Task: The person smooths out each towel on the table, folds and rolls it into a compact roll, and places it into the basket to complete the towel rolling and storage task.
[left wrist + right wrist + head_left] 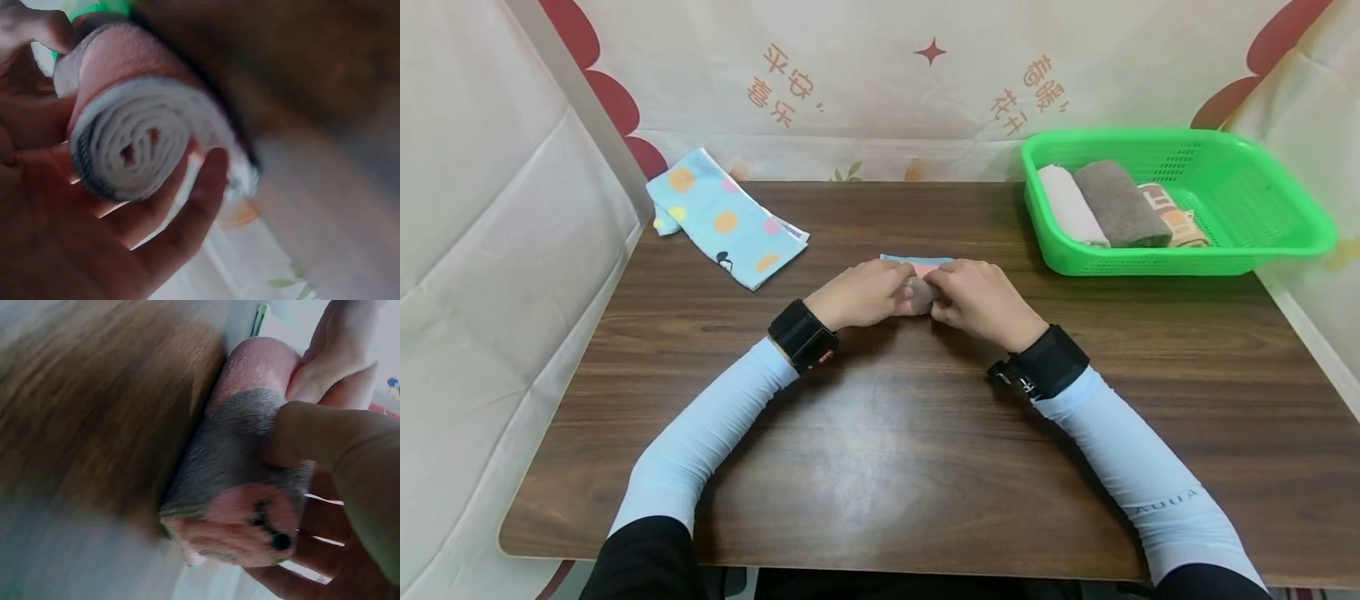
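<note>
A partly rolled towel [922, 293], pink and grey, lies on the table between the two hands. The left hand [868, 293] holds its left end. In the left wrist view the spiral end of the towel [134, 134] shows pale layers, with the left hand's fingers [194, 200] curved about it. On the other end, the right hand [981, 302] grips the roll with thumb and fingers. In the right wrist view the towel [231, 440] shows a grey band and a pink patch with black marks. A flat strip with a blue edge extends beyond the roll.
A folded light-blue towel [726, 218] with coloured dots lies at the back left of the wooden table [850, 467]. At the back right stands a green plastic basket [1150, 263] holding a white towel [1071, 204], a grey towel [1122, 204] and a brown patterned towel [1172, 217].
</note>
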`<state>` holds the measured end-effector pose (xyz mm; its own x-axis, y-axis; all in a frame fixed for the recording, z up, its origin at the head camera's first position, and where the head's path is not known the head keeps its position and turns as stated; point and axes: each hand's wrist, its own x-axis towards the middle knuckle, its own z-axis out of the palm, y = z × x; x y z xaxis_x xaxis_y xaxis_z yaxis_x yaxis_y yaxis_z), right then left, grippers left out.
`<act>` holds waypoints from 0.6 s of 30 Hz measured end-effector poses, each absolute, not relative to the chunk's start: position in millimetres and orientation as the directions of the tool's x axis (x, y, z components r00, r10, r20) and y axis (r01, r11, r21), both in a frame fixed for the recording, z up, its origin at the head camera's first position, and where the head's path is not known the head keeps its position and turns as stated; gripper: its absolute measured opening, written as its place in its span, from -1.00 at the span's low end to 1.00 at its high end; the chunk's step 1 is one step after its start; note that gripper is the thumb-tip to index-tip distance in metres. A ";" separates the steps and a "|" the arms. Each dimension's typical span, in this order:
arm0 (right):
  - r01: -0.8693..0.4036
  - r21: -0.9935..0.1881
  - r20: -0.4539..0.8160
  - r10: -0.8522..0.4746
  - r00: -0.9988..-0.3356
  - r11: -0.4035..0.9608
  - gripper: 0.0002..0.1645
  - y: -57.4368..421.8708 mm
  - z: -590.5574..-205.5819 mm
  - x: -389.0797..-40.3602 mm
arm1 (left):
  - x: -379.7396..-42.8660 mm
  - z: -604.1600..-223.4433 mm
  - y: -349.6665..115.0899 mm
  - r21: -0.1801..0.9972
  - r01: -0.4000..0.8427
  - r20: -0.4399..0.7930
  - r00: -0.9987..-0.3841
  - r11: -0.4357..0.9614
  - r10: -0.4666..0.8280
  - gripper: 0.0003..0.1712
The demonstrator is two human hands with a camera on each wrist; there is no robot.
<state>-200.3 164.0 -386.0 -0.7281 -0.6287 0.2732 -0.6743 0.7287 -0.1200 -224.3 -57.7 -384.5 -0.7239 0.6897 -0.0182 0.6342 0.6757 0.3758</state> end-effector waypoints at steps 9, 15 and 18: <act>-0.523 -0.424 0.084 -0.542 -0.836 0.740 -0.61 173.9 -388.5 -212.2 | -214.1 -385.3 -50.8 0.023 0.748 0.131 -0.660 0.664 0.739 -0.42; -0.613 -0.223 0.181 -0.585 -0.790 0.758 -0.47 166.9 -379.9 -199.9 | -218.7 -386.6 -53.6 0.046 0.742 0.076 -0.671 0.669 0.738 -0.53; -0.645 -0.143 0.194 -0.618 -0.762 0.751 -0.41 162.9 -379.4 -195.8 | -223.9 -385.0 -57.4 0.176 0.727 0.013 -0.675 0.663 0.737 -0.49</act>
<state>-195.8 162.9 -379.4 -0.7621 -0.6178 0.1938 -0.6450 0.7506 -0.1434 -223.9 -57.4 -385.0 -0.6754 0.7373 0.0135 0.7274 0.6631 0.1765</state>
